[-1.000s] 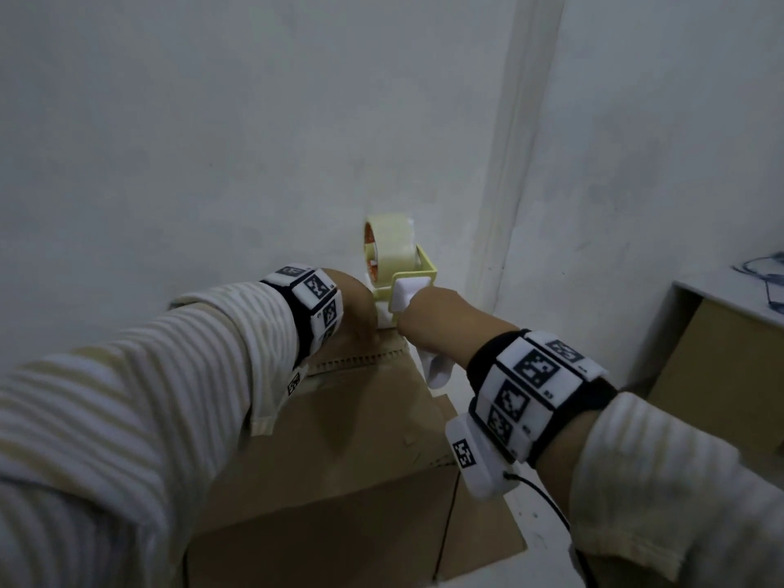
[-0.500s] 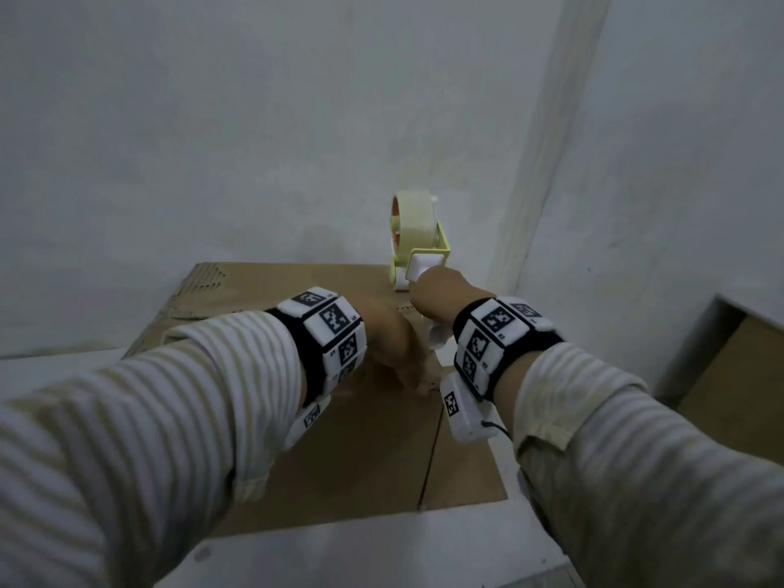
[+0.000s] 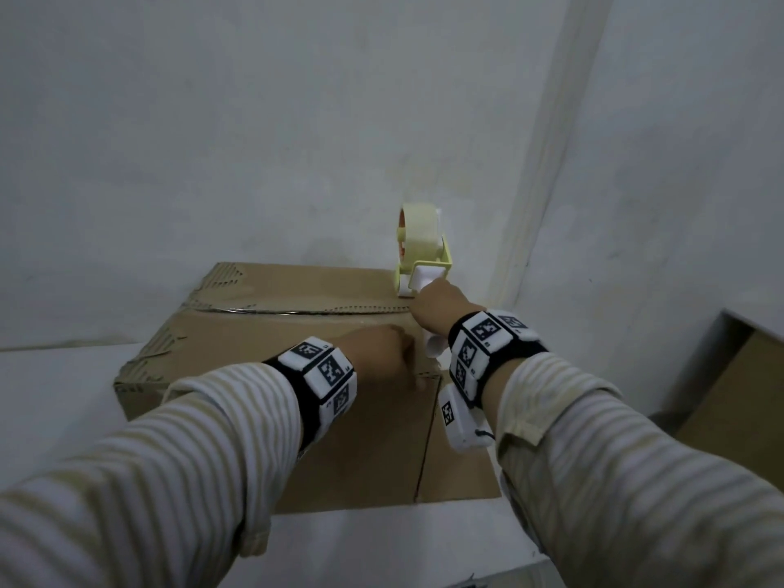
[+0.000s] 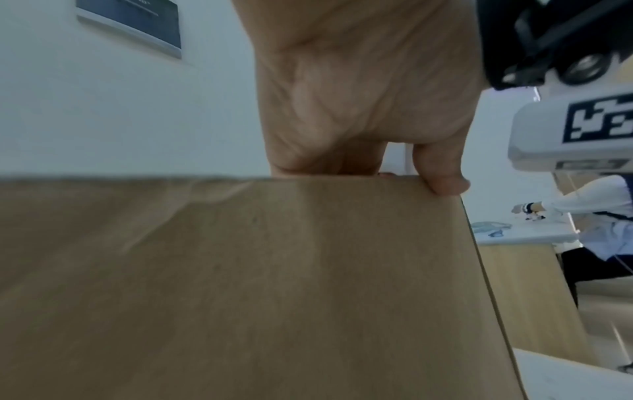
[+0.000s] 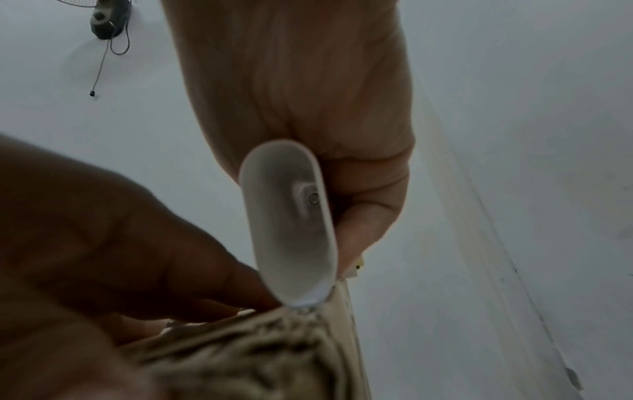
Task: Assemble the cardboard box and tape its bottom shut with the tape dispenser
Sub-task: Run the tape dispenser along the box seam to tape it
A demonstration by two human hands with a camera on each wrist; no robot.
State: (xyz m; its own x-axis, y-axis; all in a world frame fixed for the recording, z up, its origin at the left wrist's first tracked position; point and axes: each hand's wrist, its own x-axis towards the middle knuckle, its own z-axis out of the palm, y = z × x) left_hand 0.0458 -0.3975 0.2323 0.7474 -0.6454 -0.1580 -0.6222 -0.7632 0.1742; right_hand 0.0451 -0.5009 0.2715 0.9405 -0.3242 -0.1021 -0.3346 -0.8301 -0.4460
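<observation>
The brown cardboard box (image 3: 263, 333) sits on the white table (image 3: 55, 396), closed flaps facing up with a seam across the top. At the seam's right end stands the yellow tape dispenser (image 3: 420, 252) with a pale tape roll. My right hand (image 3: 437, 307) grips its white handle (image 5: 291, 224). My left hand (image 3: 382, 350) holds the box's near right top edge. Its thumb (image 4: 441, 173) hooks over the front face (image 4: 240, 284) and its fingers lie on top, hidden in the left wrist view.
A white wall stands close behind the box, with a corner pillar (image 3: 534, 205) to the right. A wooden cabinet (image 3: 738, 375) is at the far right. A loose side flap (image 3: 458, 460) juts out on the box's right. Another person (image 4: 589, 216) works at a far table.
The view has pulled back and the box now lies flat and lower. My left hand slid from beside the dispenser to the near right edge. My right hand still grips the dispenser.
</observation>
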